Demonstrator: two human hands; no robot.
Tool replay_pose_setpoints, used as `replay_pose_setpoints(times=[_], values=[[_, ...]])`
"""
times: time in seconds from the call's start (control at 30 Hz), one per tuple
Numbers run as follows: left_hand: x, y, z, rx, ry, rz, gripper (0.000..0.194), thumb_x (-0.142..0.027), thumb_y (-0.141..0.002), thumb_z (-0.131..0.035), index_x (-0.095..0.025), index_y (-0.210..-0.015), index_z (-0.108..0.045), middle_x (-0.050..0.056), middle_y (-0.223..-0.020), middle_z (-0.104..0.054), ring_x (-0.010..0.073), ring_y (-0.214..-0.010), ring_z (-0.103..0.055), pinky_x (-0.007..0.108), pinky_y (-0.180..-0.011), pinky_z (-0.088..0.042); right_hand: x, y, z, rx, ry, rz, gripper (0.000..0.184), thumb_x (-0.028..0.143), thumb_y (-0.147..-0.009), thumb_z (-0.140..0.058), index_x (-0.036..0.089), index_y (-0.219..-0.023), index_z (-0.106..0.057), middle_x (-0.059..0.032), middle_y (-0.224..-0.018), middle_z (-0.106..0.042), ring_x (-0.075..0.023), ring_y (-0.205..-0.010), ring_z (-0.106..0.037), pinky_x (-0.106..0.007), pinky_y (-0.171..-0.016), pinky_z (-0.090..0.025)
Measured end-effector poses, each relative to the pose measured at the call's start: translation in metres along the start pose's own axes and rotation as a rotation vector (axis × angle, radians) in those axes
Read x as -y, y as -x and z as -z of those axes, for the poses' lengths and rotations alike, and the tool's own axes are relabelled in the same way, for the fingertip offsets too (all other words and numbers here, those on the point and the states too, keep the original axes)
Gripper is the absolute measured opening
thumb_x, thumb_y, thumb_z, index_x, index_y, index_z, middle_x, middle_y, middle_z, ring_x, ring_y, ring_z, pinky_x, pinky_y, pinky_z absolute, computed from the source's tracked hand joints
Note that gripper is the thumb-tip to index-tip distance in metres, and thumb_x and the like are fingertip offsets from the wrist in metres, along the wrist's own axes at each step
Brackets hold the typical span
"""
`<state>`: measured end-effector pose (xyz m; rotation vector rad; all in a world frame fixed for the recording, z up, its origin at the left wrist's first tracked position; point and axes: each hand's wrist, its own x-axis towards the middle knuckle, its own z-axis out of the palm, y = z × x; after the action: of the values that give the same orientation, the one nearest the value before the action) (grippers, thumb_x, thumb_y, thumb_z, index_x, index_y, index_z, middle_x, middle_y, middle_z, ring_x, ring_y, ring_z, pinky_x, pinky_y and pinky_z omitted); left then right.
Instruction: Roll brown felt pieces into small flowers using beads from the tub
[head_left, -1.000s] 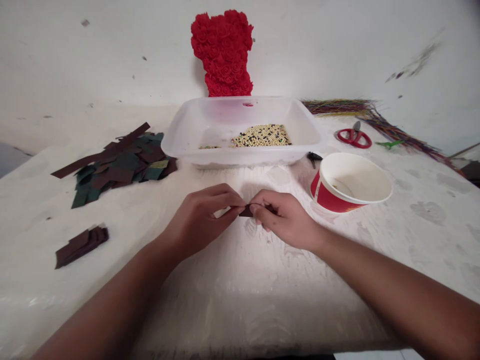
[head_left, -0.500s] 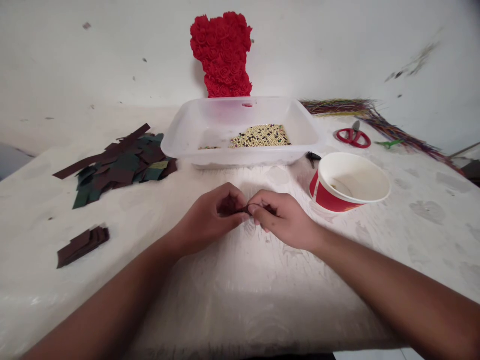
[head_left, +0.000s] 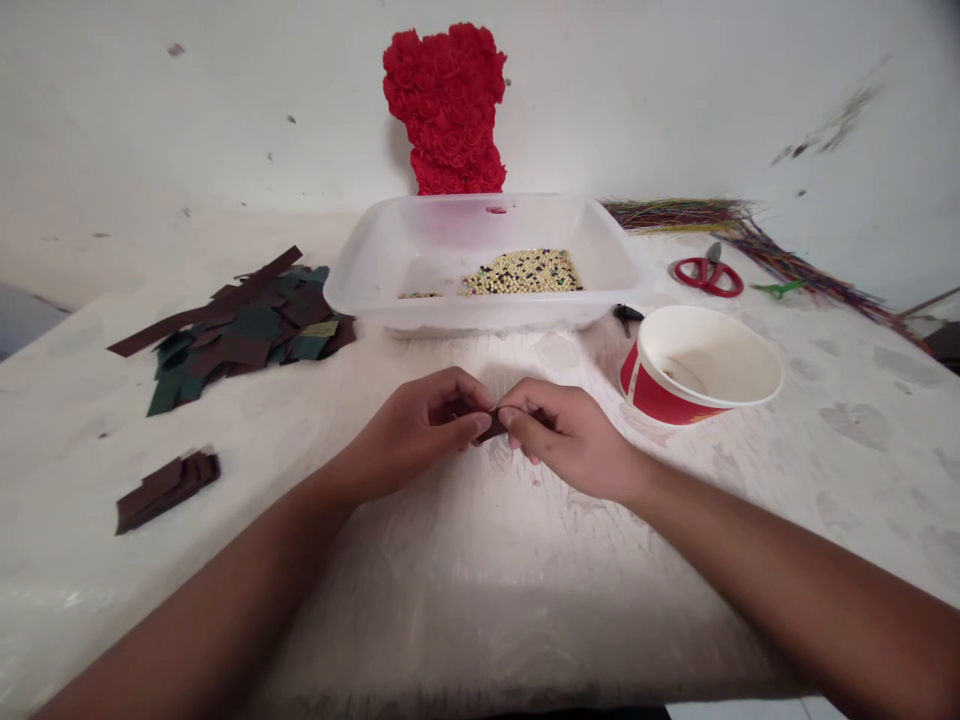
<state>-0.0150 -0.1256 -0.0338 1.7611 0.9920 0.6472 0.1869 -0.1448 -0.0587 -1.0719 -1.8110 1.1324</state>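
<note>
Between my two hands, just in front of the plastic tub, is a small dark brown strip [head_left: 491, 428], mostly covered by my fingers. My left hand [head_left: 420, 430] pinches its left end between thumb and fingertips. The other end is gripped by my right hand [head_left: 566, 435], thumb on top and fingers curled beneath. Whether the strip is folded or rolled cannot be made out. Off to the left lies a small stack of brown strips [head_left: 166, 490]. Farther back is a loose pile of brown and dark green pieces [head_left: 240, 340].
A white plastic tub [head_left: 495, 318] holds gold and dark beads [head_left: 529, 272]. Behind it stands a red rose-covered form [head_left: 450, 110]. To the right are a red and white paper cup [head_left: 675, 395], red-handled scissors [head_left: 709, 276], a green clip-like item [head_left: 780, 290] and bundled coloured wires [head_left: 675, 214].
My left thumb and fingertips have shifted slightly, so more of the brown strip shows below them. My right hand stays almost in place.
</note>
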Motion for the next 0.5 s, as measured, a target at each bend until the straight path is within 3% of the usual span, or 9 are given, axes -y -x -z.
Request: replay_pose_setpoints(times=[0.27,0.5], values=[[0.0009,-0.0005,-0.0033,-0.016,0.016,0.025,0.015,-0.028,-0.081,-0.065,-0.021,-0.09,-0.056,0.001,-0.087,-0.065,0.0155,-0.08,-0.063,0.03,-0.071,-0.052,0.0009,0.0004,0.0004,0.002,-0.028,0.003,0.016,0.026,-0.092,-0.05,0.018,-0.081,-0.059,0.0026,-0.069,-0.058,-0.0091,-0.058,-0.05,-0.023,-0.057,-0.041],[-0.001,-0.0007,-0.0003,0.028,-0.042,0.031,0.015,-0.032,-0.083,-0.064,-0.019,-0.086,-0.057,-0.001,-0.077,-0.062,0.0134,-0.072,-0.06,0.026,-0.063,-0.048,0.0021,0.0006,0.0019,0.07,-0.001,0.031,0.015,0.019,-0.09,-0.048,0.018,-0.082,-0.061,0.0023,-0.071,-0.058,-0.0095,-0.06,-0.052,-0.023,-0.059,-0.041]])
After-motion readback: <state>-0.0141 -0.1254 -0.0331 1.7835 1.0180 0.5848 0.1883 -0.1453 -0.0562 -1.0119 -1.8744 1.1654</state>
